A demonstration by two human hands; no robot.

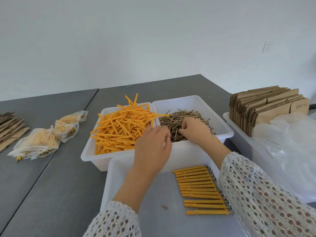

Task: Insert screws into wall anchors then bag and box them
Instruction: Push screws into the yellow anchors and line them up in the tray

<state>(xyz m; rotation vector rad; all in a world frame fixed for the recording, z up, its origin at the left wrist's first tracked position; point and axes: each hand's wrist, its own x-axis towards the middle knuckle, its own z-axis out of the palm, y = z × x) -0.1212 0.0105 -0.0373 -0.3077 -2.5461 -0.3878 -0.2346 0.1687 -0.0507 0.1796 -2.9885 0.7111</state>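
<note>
A white bin (pixel 89 151) holds a heap of orange wall anchors (pixel 119 127). Beside it on the right, a second white bin (pixel 225 132) holds loose brass screws (pixel 191 114). My right hand (pixel 195 130) is down in the screw pile, its fingertips curled and pinching at a screw. My left hand (pixel 152 147) hovers blurred over the divide between the two bins, fingers loosely spread and holding nothing. In the near white tray (pixel 109 178) lies a neat row of several anchors with screws inserted (pixel 201 187).
Three filled clear bags (pixel 35 144) lie on the grey table at the left, next to flat cardboard boxes (pixel 10 129). At the right, a white bin (pixel 227 117) holds more upright flat boxes (pixel 266 108) and a pile of empty clear bags (pixel 290 142).
</note>
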